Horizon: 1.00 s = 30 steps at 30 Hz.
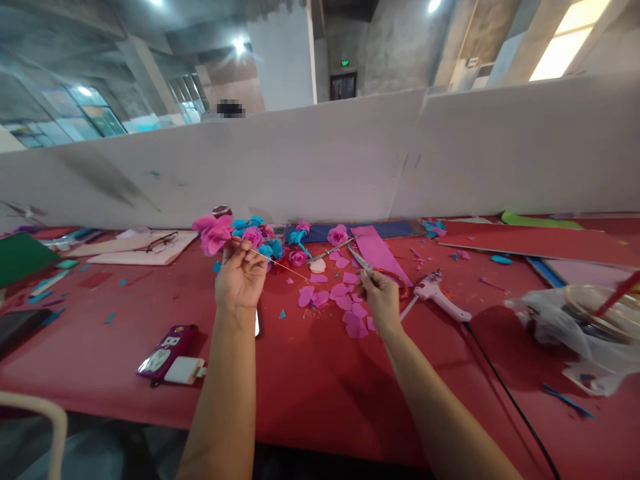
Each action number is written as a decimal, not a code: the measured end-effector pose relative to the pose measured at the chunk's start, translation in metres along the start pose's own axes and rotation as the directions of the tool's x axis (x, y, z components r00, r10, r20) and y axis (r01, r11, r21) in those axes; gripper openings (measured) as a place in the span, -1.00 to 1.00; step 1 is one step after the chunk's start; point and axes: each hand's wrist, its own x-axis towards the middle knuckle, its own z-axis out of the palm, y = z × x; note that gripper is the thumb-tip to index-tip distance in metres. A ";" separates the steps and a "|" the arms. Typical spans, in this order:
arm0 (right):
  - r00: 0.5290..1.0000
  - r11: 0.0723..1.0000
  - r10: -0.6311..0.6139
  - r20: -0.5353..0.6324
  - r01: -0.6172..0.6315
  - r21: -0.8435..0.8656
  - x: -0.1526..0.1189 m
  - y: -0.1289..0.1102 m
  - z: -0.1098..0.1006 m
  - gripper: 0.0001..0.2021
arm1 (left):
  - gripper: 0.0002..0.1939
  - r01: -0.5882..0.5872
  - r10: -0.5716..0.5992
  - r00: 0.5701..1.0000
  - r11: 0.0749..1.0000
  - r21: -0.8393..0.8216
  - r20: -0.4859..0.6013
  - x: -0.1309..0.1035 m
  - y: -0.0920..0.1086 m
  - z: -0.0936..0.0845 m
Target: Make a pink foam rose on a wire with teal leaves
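Observation:
Raised at left of centre, my left hand (241,273) pinches the thin wire stem of a pink paper flower (214,235). The bare wire (275,261) slants down to the right from my fingers. My right hand (379,293) is closed on scissors (361,259), their blade pointing up and left; part of an orange-red handle (395,275) shows beyond the hand. Between the hands, several cut pink petals (345,300) lie scattered on the red table. Pink and blue paper flowers (260,240) are heaped behind my left hand. A pink paper strip (380,253) lies behind the scissors.
A pink glue gun (440,300) with a black cord lies right of my right hand. Further right stands a bagged cup (605,313). A purple case (167,353) and white adapter (184,371) lie left of my forearm. Glasses (159,243) rest on paper. A white partition (320,163) borders the table.

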 end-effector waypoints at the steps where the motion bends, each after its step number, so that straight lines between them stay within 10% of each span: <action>1: 1.000 1.000 -0.009 0.008 0.009 -0.019 -0.001 -0.001 0.001 -0.64 | -0.73 0.069 -0.069 0.998 0.998 -0.006 0.005 -0.003 -0.003 0.000; 7: 0.930 0.998 -0.064 0.361 0.056 0.032 -0.019 -0.020 0.011 -0.74 | -0.77 0.464 -0.464 0.886 0.885 0.038 -0.018 -0.026 -0.045 0.007; 10: 0.815 0.994 -0.053 0.577 -0.014 0.112 -0.029 -0.032 0.015 -0.67 | -0.77 0.518 -0.510 0.856 0.846 0.128 -0.092 -0.034 -0.068 0.005; 15: 0.816 0.991 -0.015 0.578 -0.066 0.120 -0.034 -0.030 0.019 -0.69 | -0.83 0.508 -0.475 0.861 0.822 0.256 -0.183 -0.033 -0.088 -0.004; 30: 0.815 0.992 0.094 0.572 -0.127 0.018 -0.033 -0.022 0.021 -0.82 | -0.76 0.448 -0.355 0.826 0.885 0.129 -0.437 0.037 -0.032 -0.016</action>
